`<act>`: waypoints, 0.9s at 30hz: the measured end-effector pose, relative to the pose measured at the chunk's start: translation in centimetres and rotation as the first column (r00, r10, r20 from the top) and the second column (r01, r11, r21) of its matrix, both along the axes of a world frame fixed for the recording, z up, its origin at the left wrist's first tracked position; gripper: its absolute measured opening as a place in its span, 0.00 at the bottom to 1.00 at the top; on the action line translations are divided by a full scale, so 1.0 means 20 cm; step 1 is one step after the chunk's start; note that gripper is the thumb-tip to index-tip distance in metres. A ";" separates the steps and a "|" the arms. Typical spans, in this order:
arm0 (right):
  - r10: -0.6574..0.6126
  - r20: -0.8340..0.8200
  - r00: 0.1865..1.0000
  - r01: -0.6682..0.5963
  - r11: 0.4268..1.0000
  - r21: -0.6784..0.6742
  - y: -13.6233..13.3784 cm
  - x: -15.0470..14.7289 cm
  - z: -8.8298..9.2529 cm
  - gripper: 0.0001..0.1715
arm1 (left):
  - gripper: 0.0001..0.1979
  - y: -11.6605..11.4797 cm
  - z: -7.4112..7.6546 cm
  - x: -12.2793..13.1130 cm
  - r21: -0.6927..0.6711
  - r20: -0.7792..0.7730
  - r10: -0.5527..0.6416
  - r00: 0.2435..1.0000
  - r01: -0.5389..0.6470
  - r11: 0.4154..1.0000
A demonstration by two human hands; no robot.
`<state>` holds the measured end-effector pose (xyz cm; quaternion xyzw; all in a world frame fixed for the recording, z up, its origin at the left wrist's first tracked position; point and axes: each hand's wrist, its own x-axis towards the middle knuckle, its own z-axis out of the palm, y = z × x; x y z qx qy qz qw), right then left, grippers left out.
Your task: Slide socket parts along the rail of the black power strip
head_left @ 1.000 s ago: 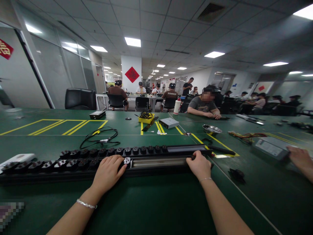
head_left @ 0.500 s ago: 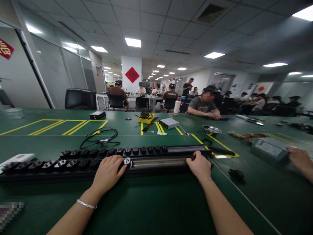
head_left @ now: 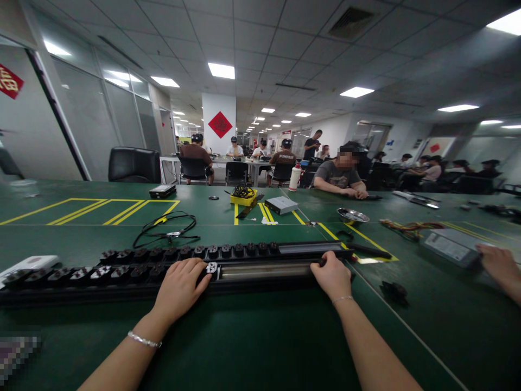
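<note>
A long black power track [head_left: 266, 271] lies across the table in front of me, its left part carrying a row of black socket modules [head_left: 100, 273] and its right part showing a bare metal channel. My left hand [head_left: 183, 282] is closed over the track, fingers wrapped on a socket module [head_left: 211, 267] at the end of the row; its white-marked face shows beside the thumb. At the track's right end, my right hand [head_left: 332, 276] grips the end, a small dark part showing by its fingers. Parallel behind lies a second track [head_left: 313, 247] with similar modules.
Behind the tracks lies a coiled black cable [head_left: 171, 231]. Farther back stand a yellow box [head_left: 243, 199] and a silver drive [head_left: 280, 205]. To the right are a metal bowl [head_left: 352, 216] and a power supply [head_left: 451, 247], touched by another person's hand [head_left: 502, 269]. Someone sits opposite [head_left: 342, 174].
</note>
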<state>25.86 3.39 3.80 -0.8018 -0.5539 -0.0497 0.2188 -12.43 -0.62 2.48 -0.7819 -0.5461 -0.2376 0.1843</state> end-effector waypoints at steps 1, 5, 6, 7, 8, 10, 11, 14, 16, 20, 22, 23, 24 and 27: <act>0.000 0.001 1.000 0.000 1.000 0.002 0.00 0.00 0.00 0.11 | 0.15 0.00 0.00 0.00 0.002 0.001 0.000 1.000 0.000 1.000; 0.004 -0.001 1.000 -0.004 1.000 0.005 0.00 0.00 0.00 0.11 | 0.14 0.00 0.00 0.00 0.008 0.009 -0.004 1.000 0.004 1.000; 0.007 0.000 1.000 -0.007 1.000 0.006 0.00 0.00 0.00 0.10 | 0.14 0.00 0.00 0.00 0.008 0.010 -0.005 1.000 0.005 1.000; 0.010 0.001 1.000 -0.010 1.000 0.006 0.00 0.00 0.00 0.10 | 0.14 0.00 0.00 0.00 0.009 0.008 -0.005 1.000 0.005 1.000; 0.010 0.002 1.000 -0.010 1.000 0.004 0.00 0.00 0.00 0.10 | 0.14 0.00 0.00 0.00 0.008 0.005 -0.004 1.000 0.004 1.000; 0.006 0.004 1.000 -0.006 1.000 0.000 0.00 0.00 0.00 0.10 | 0.14 0.00 -0.01 0.00 0.003 -0.002 -0.001 1.000 0.001 1.000; 0.003 0.003 1.000 -0.003 1.000 0.000 0.00 0.01 0.00 0.10 | 0.15 0.00 -0.01 0.00 -0.001 -0.006 0.000 1.000 0.000 1.000; 0.030 -0.016 0.999 -0.030 1.000 0.001 0.00 0.03 -0.01 0.11 | 0.15 0.00 0.00 0.00 -0.008 -0.006 0.006 1.000 -0.006 1.000; 0.055 -0.030 0.998 -0.055 0.998 0.000 -0.01 0.04 -0.01 0.12 | 0.15 0.00 0.00 0.00 -0.005 -0.002 0.007 1.000 -0.007 1.000; 0.064 -0.034 0.997 -0.064 0.998 -0.008 -0.01 0.06 -0.01 0.13 | 0.15 0.01 -0.01 0.00 0.002 0.007 0.003 1.000 -0.003 1.000; 0.065 -0.036 0.997 -0.065 0.998 -0.010 -0.02 0.06 0.00 0.12 | 0.15 0.01 -0.01 0.00 0.003 0.009 0.002 1.000 -0.002 1.000; 0.064 -0.038 0.997 -0.064 0.998 -0.010 -0.02 0.05 0.00 0.12 | 0.15 0.01 -0.01 0.00 0.003 0.009 0.002 1.000 -0.002 1.000; 0.064 -0.039 0.997 -0.064 0.998 -0.010 -0.02 0.05 0.00 0.11 | 0.15 0.01 -0.01 0.00 0.004 0.007 0.002 1.000 -0.002 1.000; 0.055 -0.036 0.998 -0.056 0.998 -0.006 -0.01 0.05 0.00 0.11 | 0.15 0.01 -0.01 -0.01 0.005 -0.002 0.003 1.000 -0.003 1.000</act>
